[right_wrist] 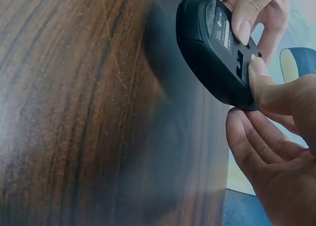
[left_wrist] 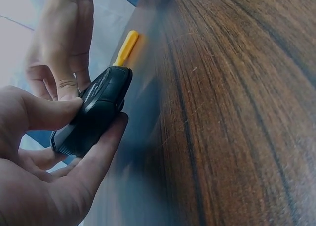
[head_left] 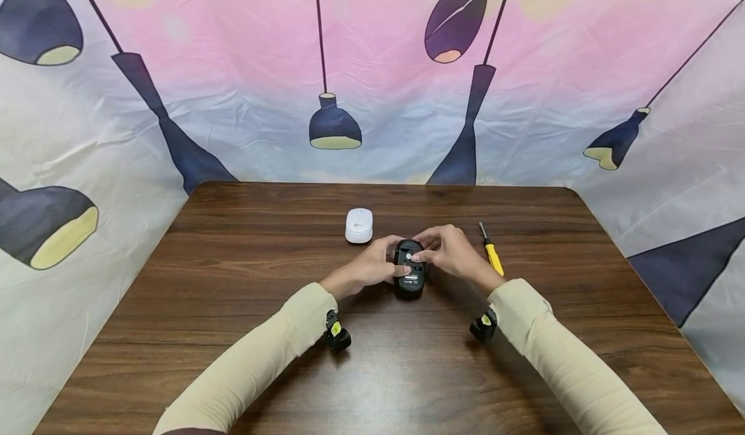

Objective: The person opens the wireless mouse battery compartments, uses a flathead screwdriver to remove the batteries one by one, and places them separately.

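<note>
A black computer mouse [head_left: 410,285] is held underside up above the table, its label and dark recesses showing in the right wrist view. My left hand [head_left: 370,264] grips it from the left, with the thumb on the underside and fingers beneath. From the right, my right hand [head_left: 456,252] pinches one end, its thumb [right_wrist: 264,85] pressing the underside near a small pale round spot and its fingertips under the edge. What that spot is, I cannot tell. Just beyond the hands, a white computer mouse [head_left: 359,225] sits upright on the table.
A screwdriver [head_left: 493,256] with a yellow and black handle lies on the table right of the right hand, tip pointing away. The brown wooden table [head_left: 233,331] ends at a cloth backdrop [head_left: 256,131] printed with lamps. Small cameras are strapped to both wrists.
</note>
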`<state>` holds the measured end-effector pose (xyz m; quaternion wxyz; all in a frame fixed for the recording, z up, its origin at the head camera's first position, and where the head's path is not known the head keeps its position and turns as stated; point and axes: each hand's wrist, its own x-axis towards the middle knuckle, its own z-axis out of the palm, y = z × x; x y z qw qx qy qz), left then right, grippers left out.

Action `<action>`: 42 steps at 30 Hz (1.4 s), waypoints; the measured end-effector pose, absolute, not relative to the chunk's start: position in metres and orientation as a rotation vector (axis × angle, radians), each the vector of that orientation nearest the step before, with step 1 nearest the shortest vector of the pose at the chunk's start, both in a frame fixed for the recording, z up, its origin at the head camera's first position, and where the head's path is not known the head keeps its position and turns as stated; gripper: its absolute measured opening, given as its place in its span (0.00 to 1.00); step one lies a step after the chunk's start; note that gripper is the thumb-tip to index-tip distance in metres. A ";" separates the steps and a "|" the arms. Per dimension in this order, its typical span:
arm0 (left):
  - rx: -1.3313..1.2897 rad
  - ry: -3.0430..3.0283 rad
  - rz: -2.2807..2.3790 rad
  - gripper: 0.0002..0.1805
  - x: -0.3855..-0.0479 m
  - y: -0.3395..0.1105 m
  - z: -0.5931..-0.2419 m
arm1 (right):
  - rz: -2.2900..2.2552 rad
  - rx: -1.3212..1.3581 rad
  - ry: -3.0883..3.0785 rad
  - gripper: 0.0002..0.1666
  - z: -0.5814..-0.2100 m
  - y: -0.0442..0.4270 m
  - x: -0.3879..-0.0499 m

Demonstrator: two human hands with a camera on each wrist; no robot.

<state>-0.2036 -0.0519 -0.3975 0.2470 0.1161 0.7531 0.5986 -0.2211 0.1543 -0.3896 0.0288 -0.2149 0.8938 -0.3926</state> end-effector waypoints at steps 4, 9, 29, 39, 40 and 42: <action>0.295 2.037 1.641 0.32 -0.204 -0.051 -0.399 | -1.216 -0.613 2.779 0.19 -0.388 0.154 -0.225; 0.271 2.008 1.647 0.29 -0.205 -0.049 -0.401 | -1.299 -0.509 2.747 0.18 -0.386 0.155 -0.232; 0.216 2.012 1.671 0.32 -0.202 -0.061 -0.398 | -1.375 -0.367 2.714 0.17 -0.386 0.164 -0.245; 0.208 1.948 1.689 0.28 -0.201 -0.065 -0.399 | -1.235 -0.346 2.740 0.17 -0.410 0.172 -0.247; 0.208 1.953 1.684 0.28 -0.200 -0.065 -0.398 | -1.218 -0.346 2.752 0.18 -0.410 0.172 -0.248; 0.207 1.961 1.678 0.28 -0.200 -0.064 -0.397 | -1.185 -0.334 2.773 0.18 -0.411 0.172 -0.252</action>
